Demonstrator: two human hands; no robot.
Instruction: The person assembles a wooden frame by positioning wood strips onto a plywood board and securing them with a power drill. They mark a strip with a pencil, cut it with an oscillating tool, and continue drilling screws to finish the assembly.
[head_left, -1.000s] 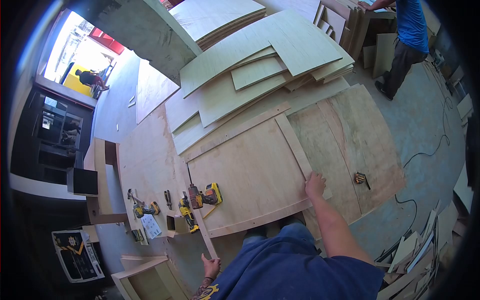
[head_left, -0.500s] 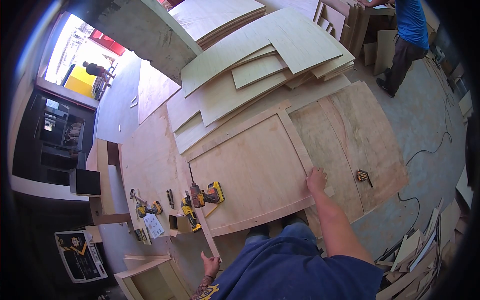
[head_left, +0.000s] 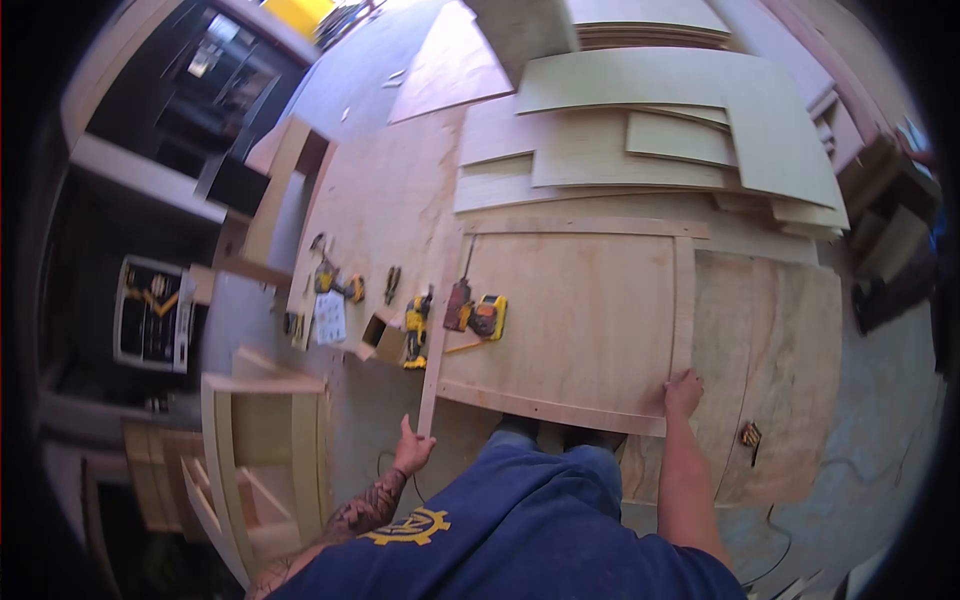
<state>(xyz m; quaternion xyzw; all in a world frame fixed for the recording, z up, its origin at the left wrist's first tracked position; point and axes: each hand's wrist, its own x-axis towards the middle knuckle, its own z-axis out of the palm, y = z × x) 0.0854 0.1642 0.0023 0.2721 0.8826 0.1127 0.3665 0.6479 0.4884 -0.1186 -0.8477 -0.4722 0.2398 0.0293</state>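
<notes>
In front of me lies a plywood panel (head_left: 580, 310) bordered by thin wooden strips. My left hand (head_left: 414, 448) is closed at the near end of the left wooden strip (head_left: 429, 405), which juts past the panel's front edge. On the other side, my right hand (head_left: 684, 394) has its fingers curled over the right wooden strip (head_left: 684, 320) close to the near corner. A red-and-black power drill (head_left: 460, 306) with a long bit and yellow battery rests across the panel's left edge. Screw-like dark dots show along the front strip (head_left: 545, 410).
Left of the panel are a yellow power tool (head_left: 416, 332), a small cardboard box (head_left: 382, 335), pliers (head_left: 392, 284), another drill (head_left: 338, 281) and a paper sheet (head_left: 330, 317). Stacked plywood sheets (head_left: 620, 150) lie beyond. A wooden cabinet frame (head_left: 312, 460) stands at lower left.
My view has swung so that the panel appears straighter and farther right, with more of the cabinet frame showing. Both hands remain on the same strips.
</notes>
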